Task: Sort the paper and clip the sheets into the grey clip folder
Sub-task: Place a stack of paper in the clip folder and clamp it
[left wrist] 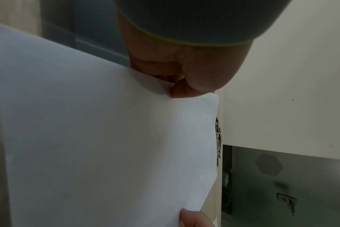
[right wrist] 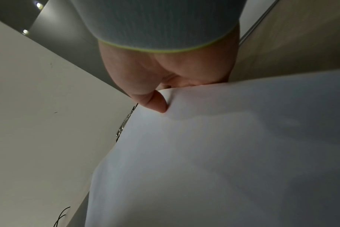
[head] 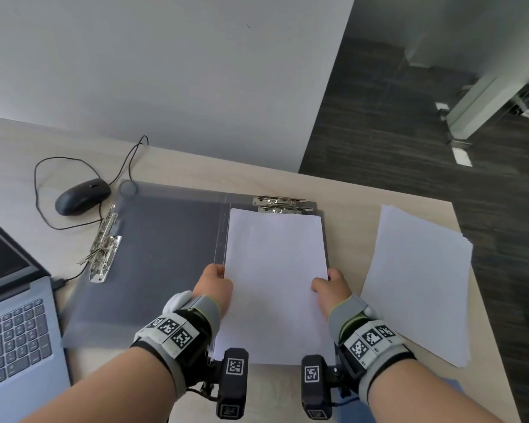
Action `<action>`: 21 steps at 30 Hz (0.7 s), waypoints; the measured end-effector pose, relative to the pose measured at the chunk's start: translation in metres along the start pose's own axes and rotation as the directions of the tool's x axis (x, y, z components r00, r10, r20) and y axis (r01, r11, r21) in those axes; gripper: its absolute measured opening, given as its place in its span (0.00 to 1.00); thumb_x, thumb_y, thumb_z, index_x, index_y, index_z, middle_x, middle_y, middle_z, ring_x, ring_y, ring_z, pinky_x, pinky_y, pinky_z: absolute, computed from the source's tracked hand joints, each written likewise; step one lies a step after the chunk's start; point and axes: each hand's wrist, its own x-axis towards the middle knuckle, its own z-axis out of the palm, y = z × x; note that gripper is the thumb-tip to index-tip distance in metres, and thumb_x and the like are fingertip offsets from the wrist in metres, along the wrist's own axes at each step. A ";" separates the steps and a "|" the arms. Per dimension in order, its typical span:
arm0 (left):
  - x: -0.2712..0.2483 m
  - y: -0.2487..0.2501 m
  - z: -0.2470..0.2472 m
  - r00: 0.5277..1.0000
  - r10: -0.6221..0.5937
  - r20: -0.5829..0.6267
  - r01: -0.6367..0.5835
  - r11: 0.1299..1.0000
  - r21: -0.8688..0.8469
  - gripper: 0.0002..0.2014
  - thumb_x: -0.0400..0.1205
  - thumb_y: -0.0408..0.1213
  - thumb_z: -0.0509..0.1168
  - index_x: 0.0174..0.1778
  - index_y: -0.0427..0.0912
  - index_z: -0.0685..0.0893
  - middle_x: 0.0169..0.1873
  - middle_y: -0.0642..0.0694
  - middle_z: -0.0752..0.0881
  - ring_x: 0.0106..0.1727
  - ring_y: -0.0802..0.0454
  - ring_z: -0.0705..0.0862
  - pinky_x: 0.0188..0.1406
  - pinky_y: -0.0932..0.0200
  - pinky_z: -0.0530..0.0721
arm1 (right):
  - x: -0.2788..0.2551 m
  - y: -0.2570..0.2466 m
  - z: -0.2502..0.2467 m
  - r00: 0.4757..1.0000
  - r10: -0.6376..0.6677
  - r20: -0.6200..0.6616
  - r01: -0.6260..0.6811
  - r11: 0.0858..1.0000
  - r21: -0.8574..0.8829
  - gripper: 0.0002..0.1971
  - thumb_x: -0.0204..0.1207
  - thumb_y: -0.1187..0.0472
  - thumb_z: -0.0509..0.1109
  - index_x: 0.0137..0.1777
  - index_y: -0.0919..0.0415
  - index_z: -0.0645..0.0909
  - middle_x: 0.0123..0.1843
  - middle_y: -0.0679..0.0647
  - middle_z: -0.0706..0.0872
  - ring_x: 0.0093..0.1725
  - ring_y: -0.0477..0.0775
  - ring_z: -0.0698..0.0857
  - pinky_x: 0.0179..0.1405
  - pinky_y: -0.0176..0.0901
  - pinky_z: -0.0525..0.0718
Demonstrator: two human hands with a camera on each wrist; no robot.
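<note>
At the far left a silver-grey laptop (head: 16, 325) sits on the pale wooden surface (head: 196, 169), with a black corded mouse (head: 81, 195) beyond it. Next lies the open translucent grey clip folder (head: 153, 254), one metal clip mechanism (head: 104, 245) on its left flap and another metal clip (head: 277, 204) at the top of its right panel. The left hand (head: 216, 283) pinches the left edge of a white paper sheaf (head: 275, 270), and the right hand (head: 330, 285) pinches its right edge. The sheaf hovers over the right panel, long axis running away from the person, top edge toward the clip. To do this well, keep the edges square and slide the top edge evenly under the clip. At the right a loose fanned white paper stack (head: 419, 279) waits.
</note>
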 end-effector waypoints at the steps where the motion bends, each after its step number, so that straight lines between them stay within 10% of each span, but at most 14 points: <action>1: 0.002 0.001 0.000 1.000 0.000 0.001 0.000 1.000 0.003 0.19 0.78 0.27 0.56 0.61 0.51 0.75 0.48 0.43 0.83 0.41 0.41 0.82 0.33 0.58 0.76 | 0.002 -0.001 -0.001 1.000 -0.002 -0.005 0.002 1.000 -0.005 0.16 0.72 0.66 0.63 0.59 0.54 0.71 0.38 0.54 0.77 0.34 0.56 0.74 0.34 0.44 0.70; 10: 0.007 -0.008 0.000 0.996 -0.047 0.072 0.047 0.999 0.006 0.20 0.72 0.28 0.59 0.58 0.49 0.78 0.36 0.41 0.81 0.33 0.41 0.78 0.33 0.56 0.75 | 0.000 0.001 -0.005 1.000 0.007 -0.009 -0.008 0.999 -0.034 0.08 0.72 0.68 0.62 0.49 0.58 0.69 0.32 0.54 0.72 0.29 0.55 0.69 0.30 0.42 0.66; 21: 0.011 0.019 -0.009 0.999 -0.012 0.039 0.011 0.999 0.035 0.20 0.76 0.30 0.60 0.63 0.50 0.78 0.46 0.43 0.85 0.45 0.39 0.85 0.45 0.50 0.84 | 0.007 -0.019 -0.004 0.999 -0.034 0.002 0.034 0.998 -0.049 0.10 0.74 0.69 0.61 0.55 0.63 0.76 0.35 0.55 0.76 0.32 0.56 0.73 0.30 0.42 0.69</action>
